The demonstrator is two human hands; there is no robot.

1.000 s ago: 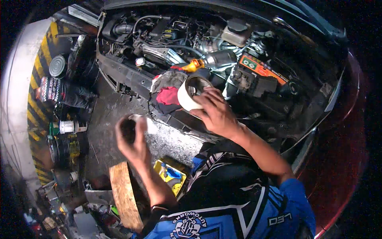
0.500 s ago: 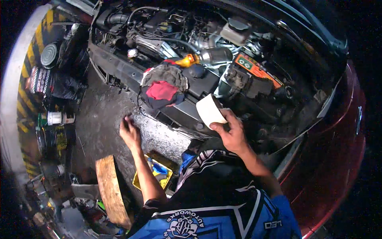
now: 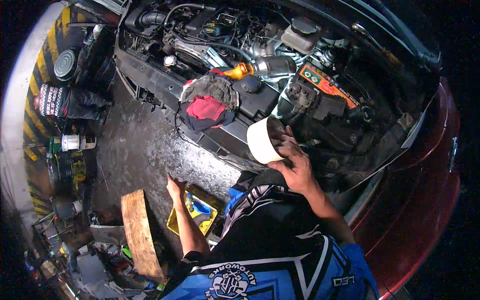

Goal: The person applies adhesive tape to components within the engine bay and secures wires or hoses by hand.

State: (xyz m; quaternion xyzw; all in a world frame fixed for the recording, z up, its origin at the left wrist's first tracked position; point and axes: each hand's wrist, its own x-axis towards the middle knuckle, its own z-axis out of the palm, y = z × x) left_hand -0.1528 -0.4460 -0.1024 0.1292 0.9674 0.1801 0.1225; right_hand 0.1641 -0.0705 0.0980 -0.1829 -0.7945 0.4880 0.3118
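Over the front edge of the engine bay, my right hand grips a white round tub by its rim. The tub is tilted with its dark opening toward the hand, and some fingers reach inside it; its contents are hard to make out. Lower left, my left hand hangs above the floor beside a yellow bin, a finger stretched out and nothing seen in it. Inside the bin lie blue and yellow items. Dark and red rags are heaped on the car's front panel.
Beyond the rags, an orange-necked work lamp lies on the engine, left of an orange-labelled battery. A wooden board stands at lower left among cluttered parts. Along the striped wall are a white bucket and a round-lidded can.
My left hand has drawn back toward me and right, nearer the yellow bin. The tub has turned in my right hand, showing more of its opening, with fingers now inside.
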